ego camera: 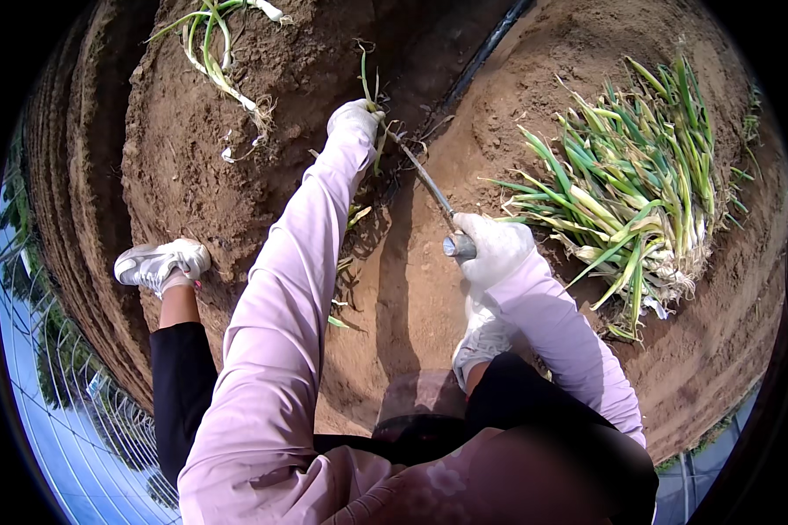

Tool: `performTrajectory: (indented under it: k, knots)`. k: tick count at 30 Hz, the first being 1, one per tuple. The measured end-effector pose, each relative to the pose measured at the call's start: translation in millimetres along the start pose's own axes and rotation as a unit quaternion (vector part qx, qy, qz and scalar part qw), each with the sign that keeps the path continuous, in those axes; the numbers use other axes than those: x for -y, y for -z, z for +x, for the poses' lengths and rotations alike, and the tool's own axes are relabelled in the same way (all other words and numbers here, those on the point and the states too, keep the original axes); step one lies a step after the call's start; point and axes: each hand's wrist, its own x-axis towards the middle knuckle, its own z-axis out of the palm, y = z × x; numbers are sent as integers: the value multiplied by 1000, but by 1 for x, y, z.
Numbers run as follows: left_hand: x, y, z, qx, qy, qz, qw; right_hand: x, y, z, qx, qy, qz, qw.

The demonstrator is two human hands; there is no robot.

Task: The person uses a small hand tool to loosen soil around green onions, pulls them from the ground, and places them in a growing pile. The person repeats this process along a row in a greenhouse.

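Observation:
My left hand [354, 121], in a white glove, is closed on a green onion plant [366, 79] over the soil; part of the stalk is hidden by the fist. My right hand [499, 246], gloved as well, grips a slim hand tool [427, 177] by its end, where a metal tube [459, 246] pokes out of the fist. The shaft slants up and away towards my left hand. Its far tip lies among dry stalks, so its shape cannot be made out. To the right of that hand lies a large heap of pulled green onions [630, 190], roots towards me.
A few loose green onions [220, 72] lie on the raised soil at upper left. A dark drip hose [486, 52] runs along the furrow. My white shoes [164, 262] stand wide apart on the soil. Wire fencing [105, 420] shows at lower left.

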Motion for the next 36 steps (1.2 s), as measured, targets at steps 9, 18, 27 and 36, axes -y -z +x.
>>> performTrajectory:
  k: [9,18,27,36]
  knots:
    - [7,9,-11,-18,8,72,997,-2,-11,12,29,13,-14,999]
    - [2,19,-20,-11,27,67,997,20,-14,56,72,-25,-91,993]
    - [-8,9,-16,11,46,151,987,19,-30,80,84,-50,-111,989]
    - [6,13,-14,9,57,147,987,18,-31,47,75,-48,-72,993]
